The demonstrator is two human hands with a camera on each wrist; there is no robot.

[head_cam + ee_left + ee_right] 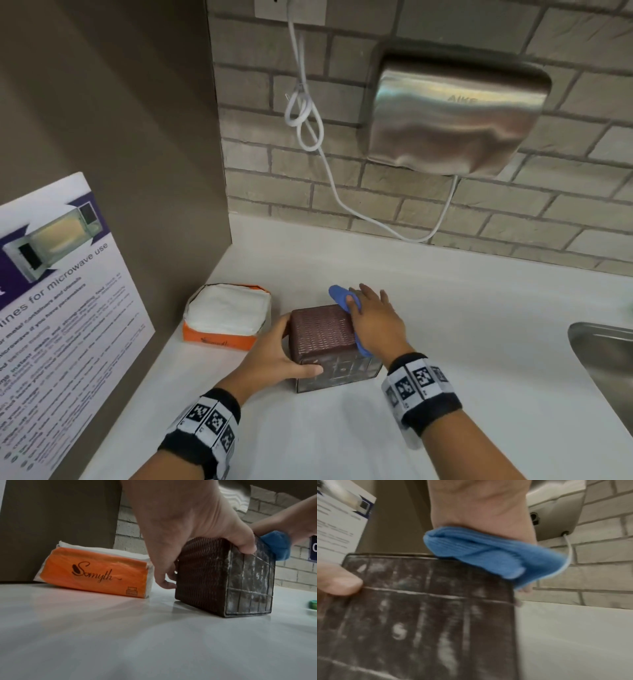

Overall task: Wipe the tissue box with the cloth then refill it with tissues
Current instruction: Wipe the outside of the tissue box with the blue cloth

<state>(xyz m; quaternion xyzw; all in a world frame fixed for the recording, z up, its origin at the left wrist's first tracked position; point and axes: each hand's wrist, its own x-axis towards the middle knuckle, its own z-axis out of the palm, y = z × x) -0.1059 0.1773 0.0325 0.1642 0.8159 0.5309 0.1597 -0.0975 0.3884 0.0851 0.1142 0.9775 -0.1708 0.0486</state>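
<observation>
The dark brown woven tissue box (325,337) sits on the white worktop (445,359). The left hand (274,356) clamps its 9 o'clock side, fingers curled round the corner. The right hand (373,318), fingers flat, presses the folded blue cloth (342,298) on the box's 3 o'clock top edge — the unwiped top lies towards 9 o'clock from it. The orange tissue pack (226,317) waits further towards 9 o'clock — nearer the left hand.

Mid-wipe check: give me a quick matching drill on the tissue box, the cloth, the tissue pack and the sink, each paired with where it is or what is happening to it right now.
Things:
1. tissue box
2. cloth
3. tissue pack
4. sink

States:
A. lies on the counter left of the box, white tissues showing on top
B. at the right edge of the head view
C. steadied by the left hand
D. pressed against the box by the right hand

Pairs: 1-C, 2-D, 3-A, 4-B
</observation>
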